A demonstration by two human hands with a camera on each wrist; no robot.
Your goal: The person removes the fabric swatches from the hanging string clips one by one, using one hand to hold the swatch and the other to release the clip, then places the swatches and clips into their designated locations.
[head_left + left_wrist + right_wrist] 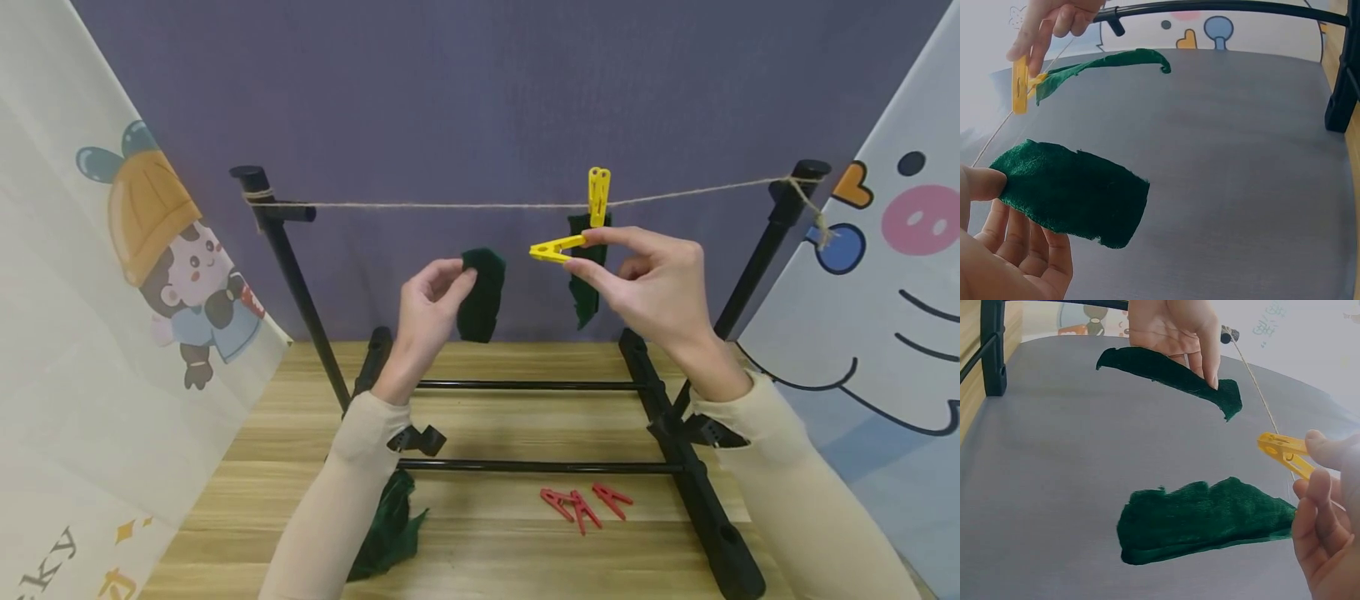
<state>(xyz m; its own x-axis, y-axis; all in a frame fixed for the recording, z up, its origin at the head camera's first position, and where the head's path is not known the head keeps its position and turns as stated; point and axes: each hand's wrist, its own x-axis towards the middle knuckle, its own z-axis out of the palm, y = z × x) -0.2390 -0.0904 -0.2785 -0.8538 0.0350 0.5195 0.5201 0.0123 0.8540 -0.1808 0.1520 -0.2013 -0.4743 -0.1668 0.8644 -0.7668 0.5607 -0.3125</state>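
Note:
Between thumb and fingers my left hand (432, 312) pinches the edge of a dark green piece of cloth (482, 297), which hangs just below the string (450, 205). My right hand (654, 279) pinches the legs of a yellow clothespin (553, 249), its nose pointing left toward that cloth. Behind the right hand, a second green cloth piece (583, 292) hangs from the string under another yellow clothespin (598, 196). In the right wrist view, the held clothespin (1282, 450) overlaps the string, and the hanging cloth (1204, 522) spreads below it.
The string runs between two posts of a black frame (300, 292) standing on a wood-grain surface (480, 542). Several red clothespins (581, 508) lie near the front bar. More green cloth (390, 533) lies by the left forearm. Behind stands a grey-blue panel (480, 100).

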